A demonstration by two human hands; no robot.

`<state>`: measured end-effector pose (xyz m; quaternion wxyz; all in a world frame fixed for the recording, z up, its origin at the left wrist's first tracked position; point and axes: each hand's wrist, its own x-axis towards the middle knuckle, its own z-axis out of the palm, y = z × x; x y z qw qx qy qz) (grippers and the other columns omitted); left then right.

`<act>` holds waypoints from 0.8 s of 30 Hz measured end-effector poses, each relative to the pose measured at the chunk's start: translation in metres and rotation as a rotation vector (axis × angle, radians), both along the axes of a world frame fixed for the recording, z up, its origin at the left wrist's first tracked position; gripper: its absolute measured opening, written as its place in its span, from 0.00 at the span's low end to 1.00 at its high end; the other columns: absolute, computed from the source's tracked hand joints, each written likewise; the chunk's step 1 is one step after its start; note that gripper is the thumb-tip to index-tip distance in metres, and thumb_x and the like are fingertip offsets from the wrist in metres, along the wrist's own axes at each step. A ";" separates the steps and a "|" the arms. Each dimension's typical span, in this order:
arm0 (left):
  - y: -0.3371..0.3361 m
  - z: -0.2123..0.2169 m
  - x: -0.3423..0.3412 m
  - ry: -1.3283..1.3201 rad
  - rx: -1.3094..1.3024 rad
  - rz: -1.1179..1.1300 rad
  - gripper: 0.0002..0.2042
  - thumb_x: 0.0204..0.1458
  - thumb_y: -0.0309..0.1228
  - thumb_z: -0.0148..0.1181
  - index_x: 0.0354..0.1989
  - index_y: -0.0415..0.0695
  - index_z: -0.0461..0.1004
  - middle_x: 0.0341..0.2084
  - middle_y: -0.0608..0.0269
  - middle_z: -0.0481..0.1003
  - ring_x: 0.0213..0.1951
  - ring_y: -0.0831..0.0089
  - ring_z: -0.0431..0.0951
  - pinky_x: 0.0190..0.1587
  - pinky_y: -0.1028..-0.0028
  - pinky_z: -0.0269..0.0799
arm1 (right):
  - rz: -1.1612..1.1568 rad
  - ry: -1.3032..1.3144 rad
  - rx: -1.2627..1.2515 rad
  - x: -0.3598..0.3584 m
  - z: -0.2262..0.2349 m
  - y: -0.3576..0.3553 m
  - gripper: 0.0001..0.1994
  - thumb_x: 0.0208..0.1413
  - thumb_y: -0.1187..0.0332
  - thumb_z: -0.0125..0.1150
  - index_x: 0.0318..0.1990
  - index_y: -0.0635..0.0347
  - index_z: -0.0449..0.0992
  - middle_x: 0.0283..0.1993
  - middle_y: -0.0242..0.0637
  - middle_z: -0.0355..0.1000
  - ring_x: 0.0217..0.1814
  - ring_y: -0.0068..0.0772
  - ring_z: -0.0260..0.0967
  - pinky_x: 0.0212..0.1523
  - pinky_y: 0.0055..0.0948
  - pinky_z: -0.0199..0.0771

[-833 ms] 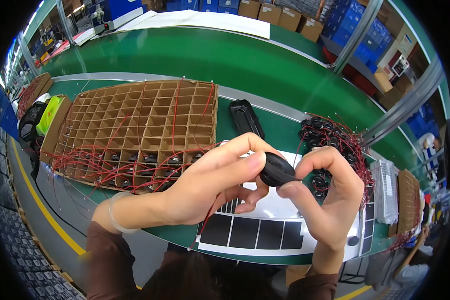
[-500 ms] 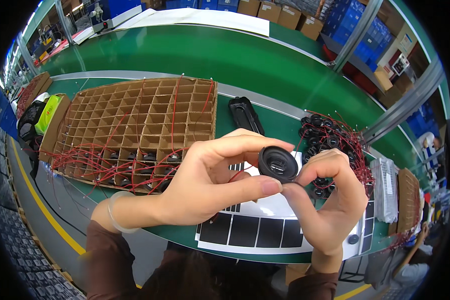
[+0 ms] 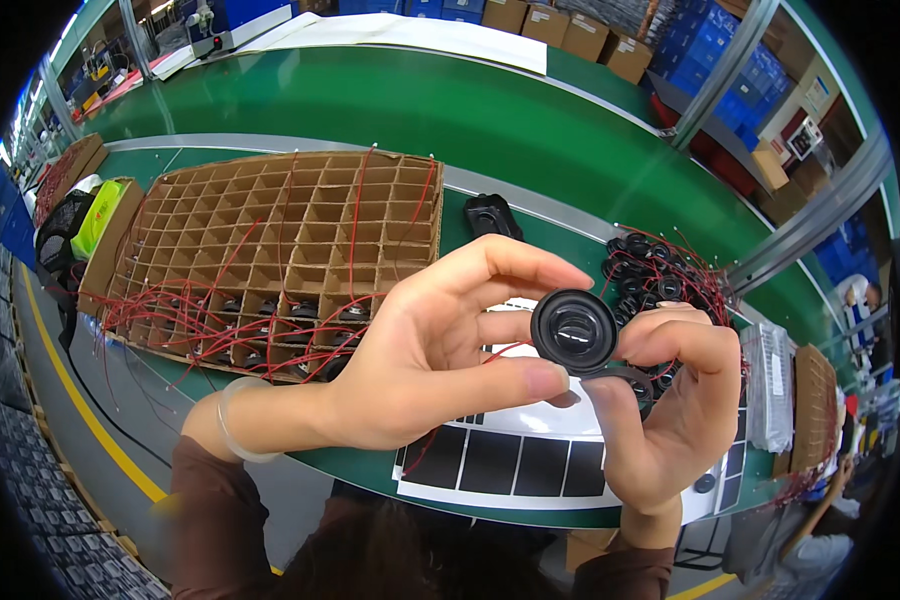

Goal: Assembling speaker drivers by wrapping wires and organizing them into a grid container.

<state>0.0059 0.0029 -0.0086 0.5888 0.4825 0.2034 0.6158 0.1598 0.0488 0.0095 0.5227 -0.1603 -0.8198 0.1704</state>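
Cardboard divider tray [image 3: 270, 250], far left: near cells hold small speakers trailing red wires. Left hand [image 3: 440, 350] pinches 1 round black speaker [image 3: 573, 331] by its rim, cone turned toward the camera, presumably for viewing. Right hand [image 3: 680, 400] steadies it and grips a black ring beneath. 0.5 s ago the speaker sat slightly higher; now it faces squarely up

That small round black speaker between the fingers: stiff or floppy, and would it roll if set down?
The speaker looks rigid, keeping its round shape between both hands. Probably light, since fingertips alone support it. On edge it may roll; its red wire looks floppy.
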 end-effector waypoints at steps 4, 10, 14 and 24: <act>-0.002 0.004 -0.001 -0.023 -0.061 0.034 0.22 0.40 0.23 0.51 0.46 0.35 0.53 0.40 0.49 0.62 0.41 0.65 0.68 0.41 0.74 0.67 | 0.009 0.054 -0.023 0.000 -0.001 -0.002 0.14 0.28 0.76 0.63 0.27 0.58 0.67 0.24 0.30 0.66 0.24 0.26 0.62 0.31 0.23 0.55; 0.005 0.005 -0.006 -0.044 -0.104 0.113 0.22 0.39 0.23 0.51 0.45 0.36 0.55 0.39 0.52 0.63 0.38 0.64 0.70 0.35 0.78 0.70 | 0.051 -0.091 -0.015 -0.005 0.003 -0.012 0.10 0.29 0.79 0.60 0.24 0.58 0.67 0.22 0.31 0.66 0.22 0.27 0.60 0.28 0.23 0.54; 0.006 0.006 -0.007 -0.017 -0.089 0.044 0.22 0.39 0.25 0.52 0.45 0.34 0.55 0.37 0.52 0.64 0.36 0.65 0.71 0.33 0.79 0.72 | -0.027 -0.084 -0.078 0.005 0.007 -0.005 0.08 0.32 0.79 0.57 0.24 0.61 0.66 0.22 0.33 0.65 0.23 0.28 0.60 0.28 0.22 0.55; 0.003 0.008 -0.007 -0.069 -0.086 -0.109 0.18 0.42 0.19 0.51 0.43 0.29 0.57 0.35 0.53 0.65 0.38 0.68 0.69 0.35 0.74 0.72 | -0.006 -0.067 -0.261 0.006 0.010 0.001 0.07 0.33 0.79 0.57 0.22 0.63 0.65 0.22 0.33 0.64 0.23 0.27 0.58 0.27 0.21 0.55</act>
